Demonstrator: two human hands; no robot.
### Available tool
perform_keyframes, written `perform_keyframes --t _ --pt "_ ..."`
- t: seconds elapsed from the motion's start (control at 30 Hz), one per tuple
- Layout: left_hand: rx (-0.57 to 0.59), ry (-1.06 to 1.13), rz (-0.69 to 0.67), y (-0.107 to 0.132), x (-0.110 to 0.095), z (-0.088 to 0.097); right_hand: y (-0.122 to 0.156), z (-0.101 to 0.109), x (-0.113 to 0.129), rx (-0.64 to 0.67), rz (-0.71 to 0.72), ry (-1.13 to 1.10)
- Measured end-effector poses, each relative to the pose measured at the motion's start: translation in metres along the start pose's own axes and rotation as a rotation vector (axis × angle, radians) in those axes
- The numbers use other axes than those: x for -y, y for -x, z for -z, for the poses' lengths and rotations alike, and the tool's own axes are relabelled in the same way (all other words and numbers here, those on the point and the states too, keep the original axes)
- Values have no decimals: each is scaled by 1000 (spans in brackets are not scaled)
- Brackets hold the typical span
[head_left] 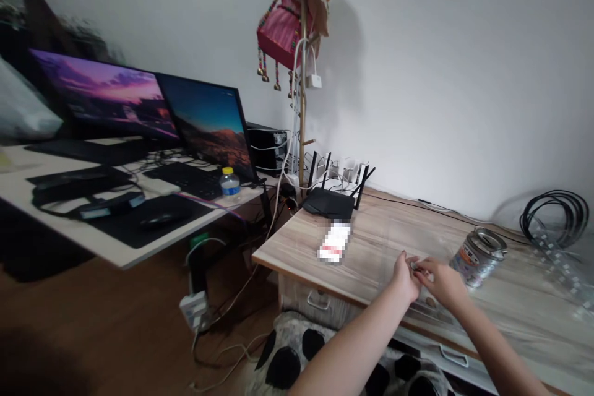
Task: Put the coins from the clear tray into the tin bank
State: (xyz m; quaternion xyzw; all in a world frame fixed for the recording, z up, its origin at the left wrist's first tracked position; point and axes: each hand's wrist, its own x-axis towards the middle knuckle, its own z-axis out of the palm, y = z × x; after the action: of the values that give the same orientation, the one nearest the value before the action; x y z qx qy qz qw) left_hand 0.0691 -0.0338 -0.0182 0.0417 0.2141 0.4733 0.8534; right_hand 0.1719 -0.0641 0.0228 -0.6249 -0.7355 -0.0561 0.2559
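Note:
Above the front part of the wooden desk, my left hand (406, 278) is turned palm up and cupped around a few small coins (414, 266). My right hand (443, 281) meets it from the right, its thumb and fingertips pinched on a coin at the left palm; the fingers partly hide it. Beneath both hands is a clear plastic tray (387, 253), faint against the wood, with a round brownish coin (430, 301) in it. Just right of my right hand stands a metal tin (477, 260) with a printed label and a dark opening in its top.
A phone (335, 242) lies left of the hands, before a black router (328, 204). Coiled black cable (554, 219) and a clear strip with white pieces (563, 269) lie at right. Another desk (125, 253) carries monitors and a bottle (229, 182). A spotted cushion (288, 365) is below.

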Motion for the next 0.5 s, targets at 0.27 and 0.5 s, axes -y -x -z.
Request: perform_keyframes --t 0.27,0.5 --pt "32 -17 29 -3 2 4 -15 34 -27 -133 -40 206" --pt "-9 -163 18 -1 1 4 -70 86 -126 -42 -380 469"
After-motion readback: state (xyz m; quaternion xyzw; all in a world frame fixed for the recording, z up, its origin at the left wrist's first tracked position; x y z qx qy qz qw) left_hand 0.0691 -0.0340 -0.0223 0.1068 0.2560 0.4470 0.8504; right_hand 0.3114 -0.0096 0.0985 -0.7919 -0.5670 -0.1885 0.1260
